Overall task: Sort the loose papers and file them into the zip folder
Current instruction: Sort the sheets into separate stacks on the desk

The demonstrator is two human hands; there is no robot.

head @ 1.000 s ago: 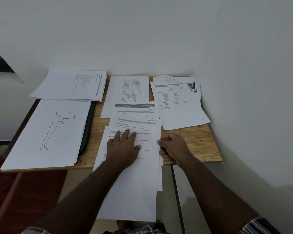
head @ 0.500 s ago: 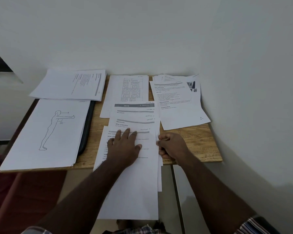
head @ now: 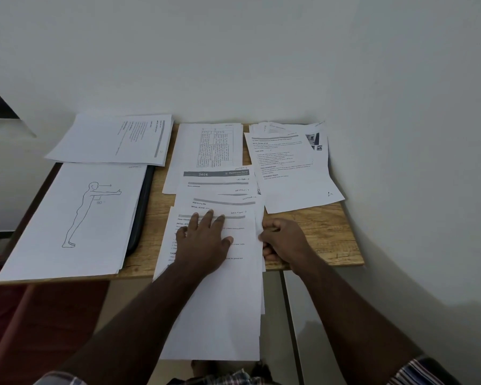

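With the left hand [head: 206,243] flat on the fanned papers [head: 220,301] overhanging the desk [head: 317,234], let the right hand's [head: 286,240] curled fingers [head: 270,228] pinching their edge draw sheets squarely.

White printed papers [head: 220,301] overlap beside dark zip folder [head: 142,209].

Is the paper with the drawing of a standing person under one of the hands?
No, the white sheet with the outlined standing figure lies untouched on the wooden table's left side, apart from both hands.

Dim, flat indoor light, soft shadows, wide-angle bending at edges, perhaps slight blur.
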